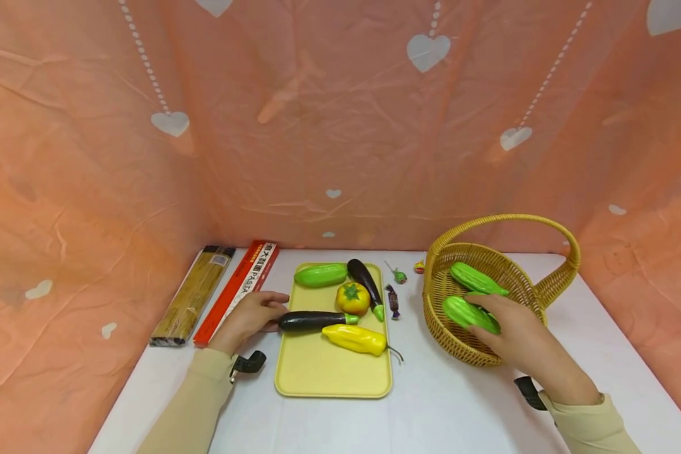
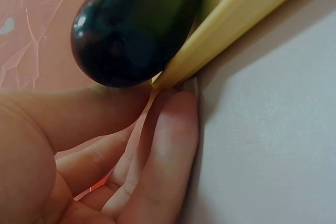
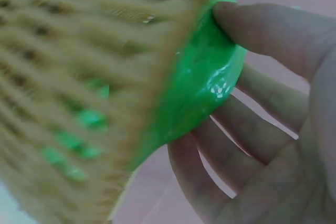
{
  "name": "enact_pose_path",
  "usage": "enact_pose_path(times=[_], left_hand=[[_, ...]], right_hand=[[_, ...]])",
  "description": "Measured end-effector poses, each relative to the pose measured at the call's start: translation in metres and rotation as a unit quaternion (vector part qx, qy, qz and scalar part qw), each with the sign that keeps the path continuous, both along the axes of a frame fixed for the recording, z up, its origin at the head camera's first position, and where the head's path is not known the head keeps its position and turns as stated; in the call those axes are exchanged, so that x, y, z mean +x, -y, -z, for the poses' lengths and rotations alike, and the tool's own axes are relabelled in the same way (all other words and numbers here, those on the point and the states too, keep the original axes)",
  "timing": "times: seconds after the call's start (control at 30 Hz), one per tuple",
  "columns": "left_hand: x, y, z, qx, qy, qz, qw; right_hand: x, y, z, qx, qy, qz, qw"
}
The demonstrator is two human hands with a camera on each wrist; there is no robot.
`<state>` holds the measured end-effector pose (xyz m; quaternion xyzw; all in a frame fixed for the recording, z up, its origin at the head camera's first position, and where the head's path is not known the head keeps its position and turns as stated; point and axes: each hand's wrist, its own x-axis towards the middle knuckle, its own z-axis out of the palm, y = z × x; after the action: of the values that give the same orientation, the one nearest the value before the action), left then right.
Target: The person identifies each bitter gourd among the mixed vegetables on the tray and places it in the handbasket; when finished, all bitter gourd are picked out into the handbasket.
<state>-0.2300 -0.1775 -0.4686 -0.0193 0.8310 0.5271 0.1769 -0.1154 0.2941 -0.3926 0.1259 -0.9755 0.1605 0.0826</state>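
Observation:
My left hand [image 1: 253, 315] pinches the left rim of the yellow tray [image 1: 331, 376]; in the left wrist view the thumb is over the tray rim [image 2: 210, 45] and a finger beneath, right by an eggplant's rounded end [image 2: 131, 35]. On the tray lie that eggplant [image 1: 306, 321], a second eggplant [image 1: 363, 275], a yellow pepper [image 1: 354, 338], a yellow-orange tomato [image 1: 346, 301] and a green gourd-like vegetable [image 1: 320, 275]. With thumb and fingers, my right hand [image 1: 519, 334] grips a glossy green ribbed gourd [image 1: 462, 312] at the wicker basket [image 1: 451, 345]. Another green gourd [image 1: 478, 278] lies inside.
Left of the tray are a red pasta box [image 1: 235, 293] and a bundle of brown sticks [image 1: 193, 299]. Between tray and basket lie a green lollipop [image 1: 400, 276], a purple-wrapped candy [image 1: 393, 302] and a small red-yellow sweet [image 1: 419, 267]. The basket's tall handle [image 1: 505, 218] arches above it.

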Motion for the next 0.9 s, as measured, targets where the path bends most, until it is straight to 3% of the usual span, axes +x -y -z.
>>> enact_pose_path(times=[0.4,0.9], left_hand=[[-0.001,0.001,0.002,0.004,-0.004,0.001,1.0],[-0.001,-0.001,0.001,0.002,-0.003,-0.004,1.0]], right_hand=[[-0.006,-0.019,0.023,0.01,0.05,0.014,0.999],[-0.008,-0.024,0.022,0.02,0.102,-0.002,0.995]])
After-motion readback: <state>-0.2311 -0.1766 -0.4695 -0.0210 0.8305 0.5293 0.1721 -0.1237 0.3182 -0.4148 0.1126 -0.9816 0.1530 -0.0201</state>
